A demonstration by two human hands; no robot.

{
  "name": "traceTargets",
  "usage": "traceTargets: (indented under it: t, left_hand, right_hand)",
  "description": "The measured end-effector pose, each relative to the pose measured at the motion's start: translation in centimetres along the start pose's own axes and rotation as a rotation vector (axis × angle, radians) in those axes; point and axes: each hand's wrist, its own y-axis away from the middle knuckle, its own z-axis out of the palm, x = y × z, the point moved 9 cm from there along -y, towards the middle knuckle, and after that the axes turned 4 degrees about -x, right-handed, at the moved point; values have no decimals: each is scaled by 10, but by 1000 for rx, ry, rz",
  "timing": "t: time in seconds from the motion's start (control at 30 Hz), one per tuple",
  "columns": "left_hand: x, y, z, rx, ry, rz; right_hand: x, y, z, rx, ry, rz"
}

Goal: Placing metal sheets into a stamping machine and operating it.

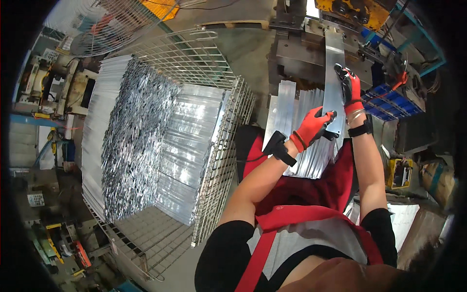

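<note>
A long flat metal strip reaches away from me, its far end at the press. My left hand, in a red glove with dark fingertips, is closed around the strip's near end. Along the strip's right edge my right hand, gloved the same way, grips it further up; some of its fingers are hidden. Beneath and to the left of the held strip lies a stack of similar metal strips, reaching back over my lap toward the machine. A few separate strips lie at the stack's left.
On my left stands a wire mesh cage packed with metal strips. A large fan is behind it. Ahead is the press with dark steel blocks. Blue crates and a yellow basket are at right.
</note>
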Motion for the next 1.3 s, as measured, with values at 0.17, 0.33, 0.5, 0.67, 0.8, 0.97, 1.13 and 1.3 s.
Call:
traceTargets:
  t: [0.17,0.33,0.5,0.67,0.8,0.97,1.13,1.3]
  left_hand:
    - [13,4,5,33,4,18]
    - [37,12,13,87,-146,128]
    - [27,1,10,115,-232,148]
    - [21,0,-2,197,-389,226]
    - [28,3,21,11,12,109]
    - [39,36,39,-62,-87,55]
    - [15,68,-5,203,-170,-8]
    - [13,131,-65,499,-381,-104]
  right_hand:
    - [4,0,-5,25,104,86]
    - [-16,4,6,-60,57,-33]
    - [-6,3,-11,47,55,73]
    - [-37,5,16,7,-7,18]
    - [-78,9,27,-12,325,-105]
    - [-65,29,27,-77,323,133]
    - [-15,126,32,-242,430,-66]
    - [-3,180,37,-164,-207,296]
